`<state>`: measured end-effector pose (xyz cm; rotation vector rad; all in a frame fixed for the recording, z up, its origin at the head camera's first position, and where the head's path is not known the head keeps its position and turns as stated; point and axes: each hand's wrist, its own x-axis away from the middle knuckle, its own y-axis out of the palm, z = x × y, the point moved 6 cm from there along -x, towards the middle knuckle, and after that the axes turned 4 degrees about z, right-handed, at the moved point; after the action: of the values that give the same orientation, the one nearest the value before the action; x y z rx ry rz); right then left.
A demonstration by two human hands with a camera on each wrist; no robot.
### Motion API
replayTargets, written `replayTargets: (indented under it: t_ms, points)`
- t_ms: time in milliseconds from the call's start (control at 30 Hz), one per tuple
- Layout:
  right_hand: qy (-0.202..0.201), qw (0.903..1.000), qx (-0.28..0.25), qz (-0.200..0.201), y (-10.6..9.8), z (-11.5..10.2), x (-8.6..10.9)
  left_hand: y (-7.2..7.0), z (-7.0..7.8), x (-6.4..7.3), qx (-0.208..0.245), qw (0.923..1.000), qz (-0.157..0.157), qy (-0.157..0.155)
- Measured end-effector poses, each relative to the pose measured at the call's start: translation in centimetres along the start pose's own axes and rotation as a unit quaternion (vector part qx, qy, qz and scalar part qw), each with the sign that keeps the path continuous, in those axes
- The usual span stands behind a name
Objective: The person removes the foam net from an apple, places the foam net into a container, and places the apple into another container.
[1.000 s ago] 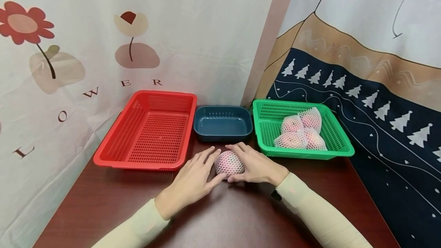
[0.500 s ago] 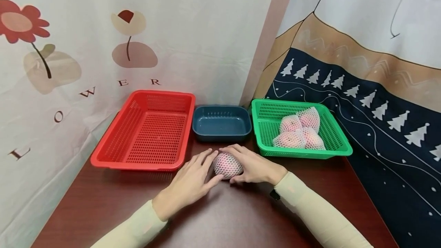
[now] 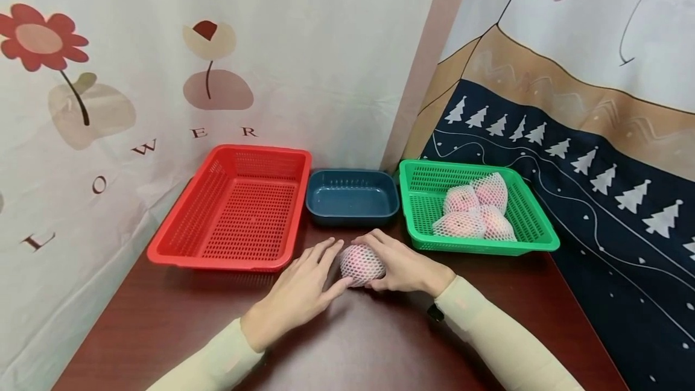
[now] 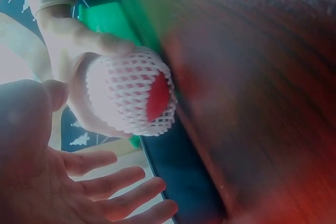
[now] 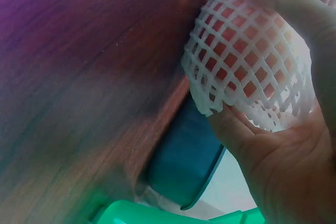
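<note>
A round red fruit (image 3: 362,265) in a white foam net is near the table's middle, in front of the blue dish. My right hand (image 3: 404,264) grips it from the right, thumb on the near side and fingers on the far side. The right wrist view shows the net (image 5: 241,56) close up, with fingers curled round it. On the fruit's left is my left hand (image 3: 301,285), its fingertips close to the net. Its fingers (image 4: 118,182) are spread and relaxed in the left wrist view, with a gap to the fruit.
A red basket (image 3: 157,252) stands at the left. The blue dish (image 3: 353,221) sits at the back centre. At the right, a green basket (image 3: 472,246) holds several netted fruits (image 3: 460,224). Printed curtains (image 3: 326,77) hang behind the dark wooden table (image 3: 347,349).
My left thumb has drawn slightly back to the left, away from the fruit's near side. The right hand keeps its hold, with only small shifts. The baskets and dish stay put.
</note>
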<state>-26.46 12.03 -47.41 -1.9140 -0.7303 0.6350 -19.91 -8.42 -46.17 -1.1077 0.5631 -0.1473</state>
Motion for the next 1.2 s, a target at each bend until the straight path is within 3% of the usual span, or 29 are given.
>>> replayTargets:
  t_ms: [467,833,1200]
  points:
    - [-0.008,0.9980,-0.016,0.060,-2.2,-0.9,0.4,-0.6,-0.6,0.0,0.051,0.9972,0.050,-0.019]
    - [-0.012,0.9951,-0.033,0.093,-3.5,-1.4,0.7,-0.7,-0.6,-0.4,0.064,0.9953,0.072,-0.003]
    - [-0.027,0.9930,-0.034,0.110,-3.6,-1.9,1.0,-1.3,-0.5,-0.8,0.156,0.9779,0.139,0.016]
